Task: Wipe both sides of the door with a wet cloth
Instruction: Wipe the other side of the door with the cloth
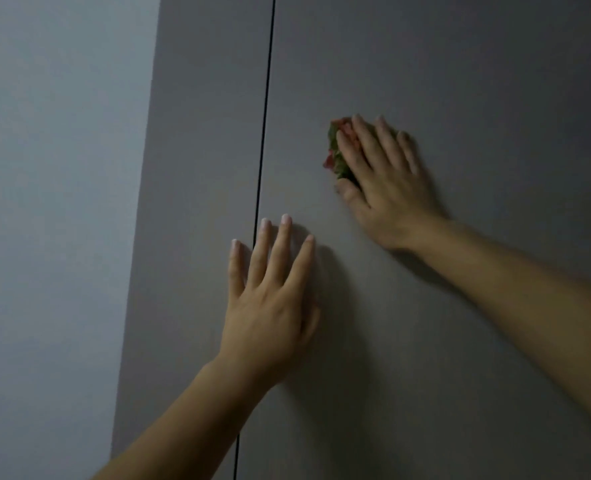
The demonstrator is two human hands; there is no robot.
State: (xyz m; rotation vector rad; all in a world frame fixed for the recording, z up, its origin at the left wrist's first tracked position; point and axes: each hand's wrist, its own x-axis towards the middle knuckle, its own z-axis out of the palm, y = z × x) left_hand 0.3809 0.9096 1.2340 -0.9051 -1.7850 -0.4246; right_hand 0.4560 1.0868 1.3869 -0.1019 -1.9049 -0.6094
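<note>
A plain grey door (443, 81) fills most of the view. My right hand (384, 181) presses a bunched green and red cloth (337, 147) flat against the door; most of the cloth is hidden under my fingers. My left hand (270, 296) lies flat on the door lower down, fingers spread, holding nothing. Its fingertips reach across the thin dark gap (264, 116) at the door's left edge.
A narrow grey frame panel (200, 133) stands left of the gap. Beyond it is a paler blue-grey wall (55, 202). No handle or hinge shows in the view.
</note>
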